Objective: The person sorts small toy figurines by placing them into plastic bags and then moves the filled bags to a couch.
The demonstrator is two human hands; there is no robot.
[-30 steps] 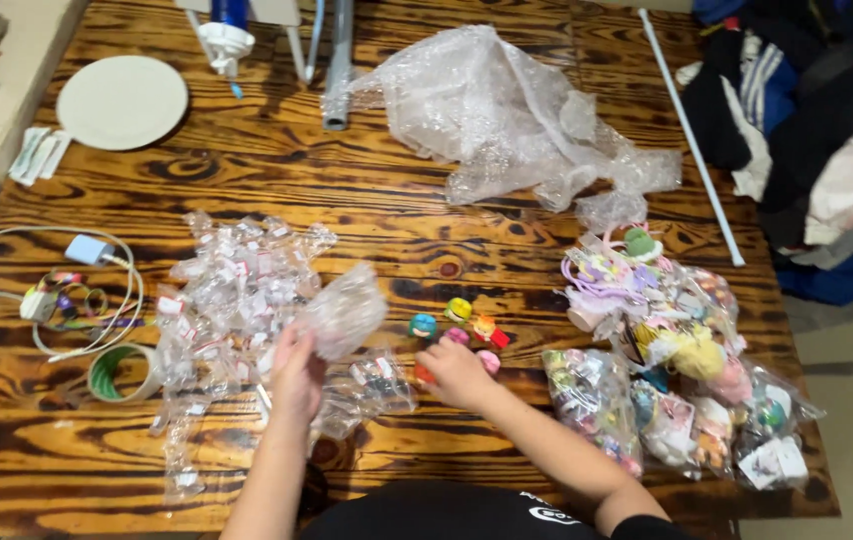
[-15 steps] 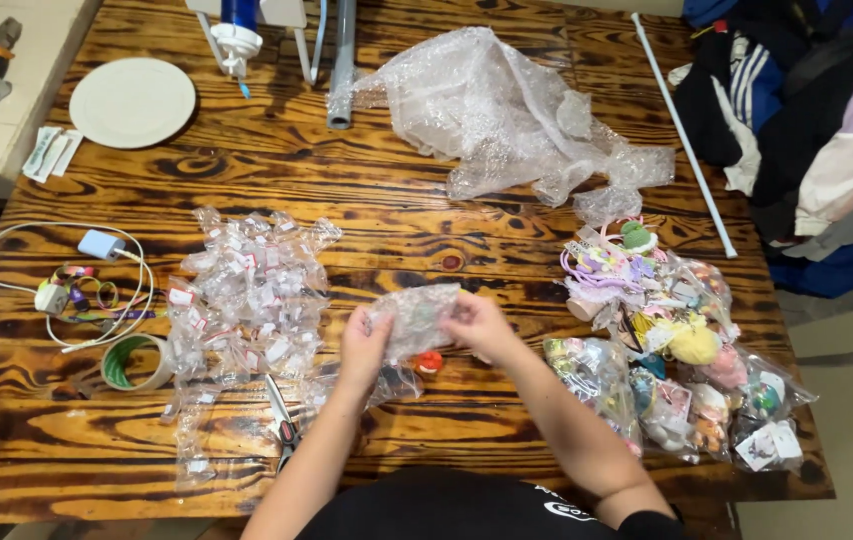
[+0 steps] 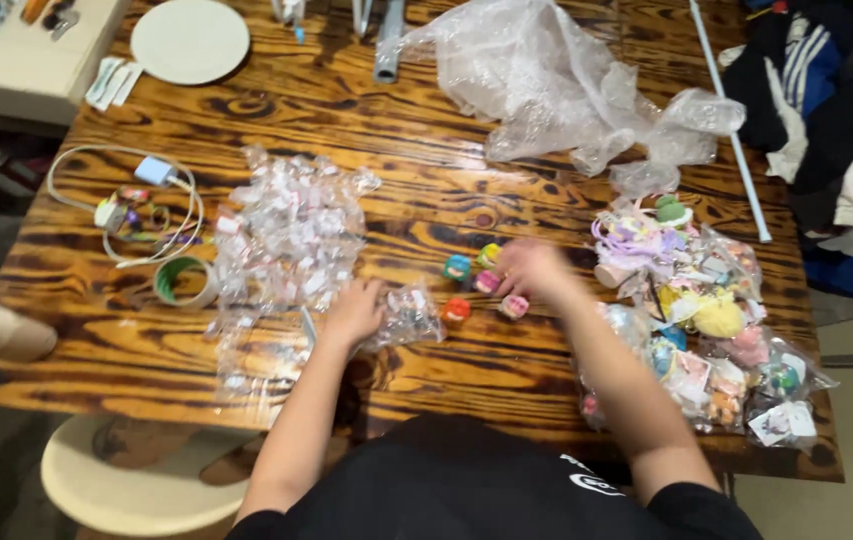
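My left hand (image 3: 357, 308) rests on the table, gripping the edge of a small clear bag (image 3: 411, 312) with something inside. My right hand (image 3: 532, 268) is blurred and hovers over a cluster of small colourful toy figures (image 3: 459, 266), its fingers next to a pink one (image 3: 488, 284). Whether it grips a figure cannot be told. An orange figure (image 3: 457, 309) and a pink one (image 3: 515, 306) lie just below the hand. Left of my left hand lies a heap of small empty clear zip bags (image 3: 292, 235).
A pile of bagged toys (image 3: 697, 320) sits at the right. Bubble wrap (image 3: 557, 90), a white plate (image 3: 190, 40) and a white rod (image 3: 732, 120) lie farther back. A tape roll (image 3: 185, 281) and charger cable (image 3: 137, 195) are at the left; clothes (image 3: 837, 100) lie beyond the right edge.
Both hands held the clear bag half a second ago. My right hand has let go and moved right to the figures; my left hand has lowered the bag onto the table.
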